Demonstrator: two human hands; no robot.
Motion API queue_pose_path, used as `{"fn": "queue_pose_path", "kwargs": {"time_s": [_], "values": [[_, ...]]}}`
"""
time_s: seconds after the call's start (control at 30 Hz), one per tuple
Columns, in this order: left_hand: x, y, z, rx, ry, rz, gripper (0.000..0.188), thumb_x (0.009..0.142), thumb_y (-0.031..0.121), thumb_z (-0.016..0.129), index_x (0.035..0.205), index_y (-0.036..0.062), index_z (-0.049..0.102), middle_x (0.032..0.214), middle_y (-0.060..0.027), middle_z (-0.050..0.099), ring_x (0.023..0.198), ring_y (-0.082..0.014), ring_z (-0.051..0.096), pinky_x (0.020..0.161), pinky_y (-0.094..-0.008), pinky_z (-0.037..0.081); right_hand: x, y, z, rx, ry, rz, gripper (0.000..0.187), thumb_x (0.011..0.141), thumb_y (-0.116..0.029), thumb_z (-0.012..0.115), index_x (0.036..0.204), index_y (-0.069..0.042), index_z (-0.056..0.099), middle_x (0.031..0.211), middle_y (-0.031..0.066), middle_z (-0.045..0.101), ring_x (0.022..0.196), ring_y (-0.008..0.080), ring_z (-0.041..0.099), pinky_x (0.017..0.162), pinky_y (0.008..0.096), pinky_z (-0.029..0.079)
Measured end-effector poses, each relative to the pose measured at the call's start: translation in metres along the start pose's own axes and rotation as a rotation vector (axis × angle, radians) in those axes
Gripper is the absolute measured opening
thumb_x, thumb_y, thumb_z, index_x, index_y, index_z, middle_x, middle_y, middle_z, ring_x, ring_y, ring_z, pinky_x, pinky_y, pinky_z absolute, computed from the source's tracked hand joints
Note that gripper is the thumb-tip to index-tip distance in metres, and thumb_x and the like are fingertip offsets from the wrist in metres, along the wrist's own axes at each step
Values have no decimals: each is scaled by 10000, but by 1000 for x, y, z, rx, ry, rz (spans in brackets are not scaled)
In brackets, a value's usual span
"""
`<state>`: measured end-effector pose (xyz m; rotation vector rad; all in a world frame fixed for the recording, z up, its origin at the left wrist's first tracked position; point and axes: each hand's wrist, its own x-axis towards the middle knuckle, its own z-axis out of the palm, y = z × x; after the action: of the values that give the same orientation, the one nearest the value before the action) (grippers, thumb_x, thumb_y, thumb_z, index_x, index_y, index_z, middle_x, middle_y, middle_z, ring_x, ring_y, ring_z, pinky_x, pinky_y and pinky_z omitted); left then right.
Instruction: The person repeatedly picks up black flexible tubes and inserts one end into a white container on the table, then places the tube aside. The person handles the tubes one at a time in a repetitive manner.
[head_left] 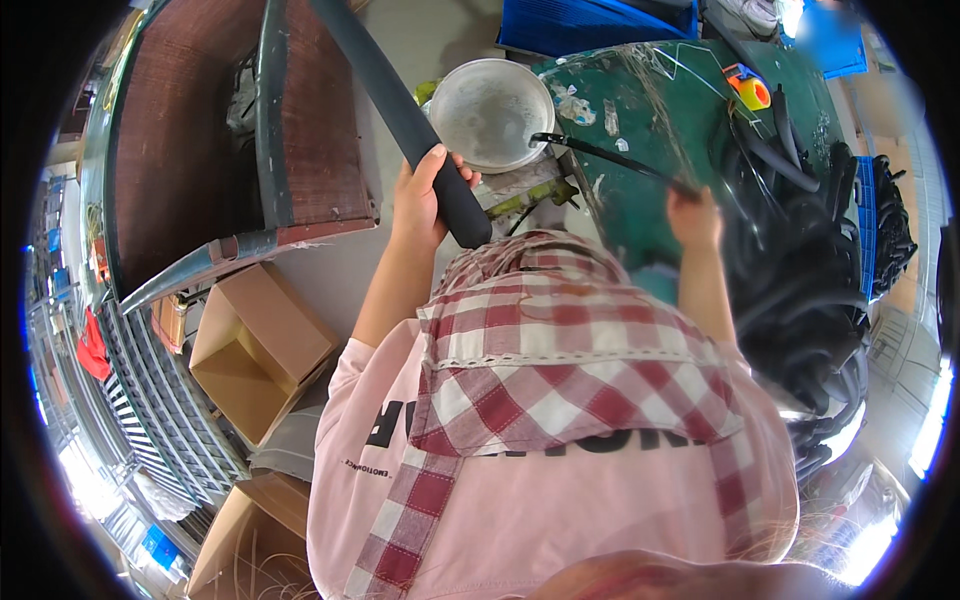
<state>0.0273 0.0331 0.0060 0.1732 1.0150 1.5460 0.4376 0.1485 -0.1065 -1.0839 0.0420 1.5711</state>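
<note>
My left hand (432, 195) is closed round a thick black foam tube (385, 90), near its lower end. The tube slants away to the upper left. My right hand (694, 217) is closed on one end of a thin black rod (612, 156), slightly smeared by motion. The rod's curved far end reaches the rim of a round metal basin (490, 72), whether touching or just above I cannot tell. The basin stands between my hands, with some cloudy stuff on its bottom.
A green worktable (650, 110) on the right carries a tape dispenser (748, 88) and scraps. Many black tubes (800, 270) heap beside it, near a blue crate (866, 225). A large brown-walled bin (190, 150) stands left, above an open cardboard box (262, 345).
</note>
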Motion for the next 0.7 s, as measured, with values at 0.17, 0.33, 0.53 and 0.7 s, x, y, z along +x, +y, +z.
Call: {"fn": "queue_pose_path", "kwargs": {"time_s": [0.17,0.33,0.53,0.7], "values": [[6,2,11,5,-67,23,422,837,133,604,1197,46,402,852,-89,531,734,-175,543,691,-364,477,-13,-5,25,135,20,11,338,1008,-345,315,944,-43,452,1026,179,603,991,335,561,848,436,453],[-19,0,16,120,-221,-14,471,802,136,641,1194,34,400,895,-110,563,772,-213,589,741,-378,499,-33,-5,75,121,129,1,385,966,-429,331,816,-79,383,841,139,533,840,301,519,814,462,404],[-76,-29,15,144,-379,-299,607,747,92,702,1265,40,388,902,-119,592,804,-232,625,769,-369,513,-37,-21,101,208,40,-46,444,938,-467,330,679,-106,330,591,30,314,545,175,343,586,328,352],[-50,-4,8,199,-187,43,468,791,117,616,1210,23,428,843,-106,562,707,-192,566,693,-352,495,-44,-43,133,21,-240,-221,615,901,-658,309,573,-139,277,510,-19,211,443,124,226,443,265,210]]}}
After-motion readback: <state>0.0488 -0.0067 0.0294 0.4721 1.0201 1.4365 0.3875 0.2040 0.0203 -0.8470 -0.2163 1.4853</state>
